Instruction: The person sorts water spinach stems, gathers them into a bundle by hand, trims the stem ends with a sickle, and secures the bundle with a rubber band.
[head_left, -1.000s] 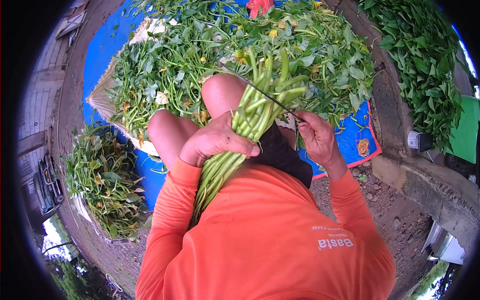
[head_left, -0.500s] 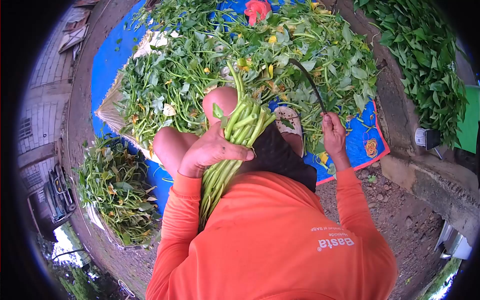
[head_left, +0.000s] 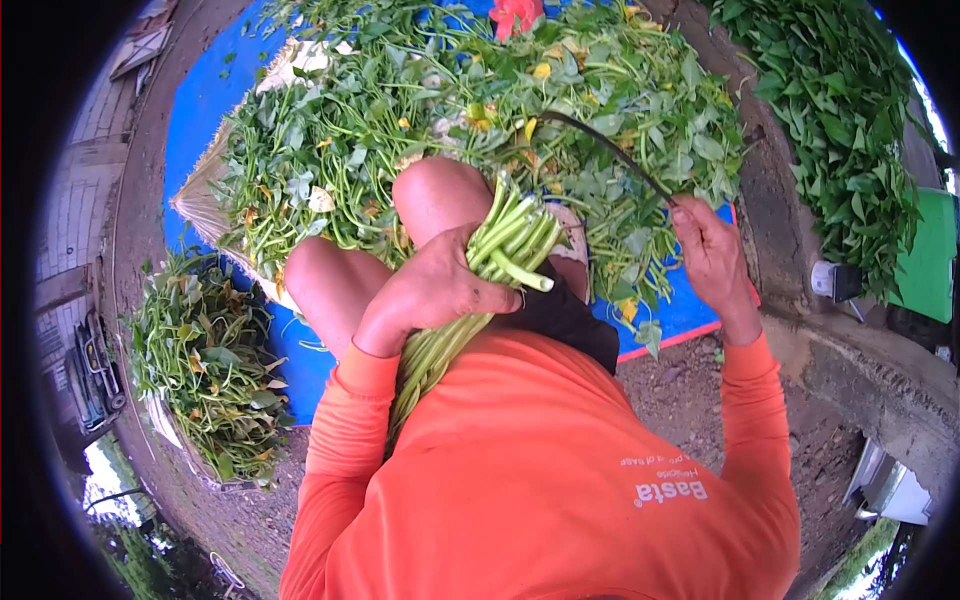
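My left hand (head_left: 430, 285) is wrapped round a thick bundle of green leafy-vegetable stems (head_left: 510, 235), held at a slant against my front. The cut, hollow ends fan out above my thumb, and the lower stems run down along my orange shirt. In my right hand (head_left: 712, 258) is a sickle (head_left: 615, 152); its thin, dark, curved blade points up and left, apart from the bundle. The sickle's handle is hidden inside my fingers. A loose leaf (head_left: 648, 334) shows near the sheet's lower edge, below my right hand.
Leafy vines (head_left: 350, 150) cover much of the blue sheet (head_left: 200, 105) beyond my knees. Another heap of greens (head_left: 205, 370) sits at left, and a tall leafy pile (head_left: 840, 130) at right by a concrete edge (head_left: 850, 370). A red-pink item (head_left: 515, 15) lies at the far side.
My right hand has moved right and slightly up with the sickle. The longer stems and leaf that stuck up from the bundle no longer show there. A loose leaf now appears at the sheet's edge.
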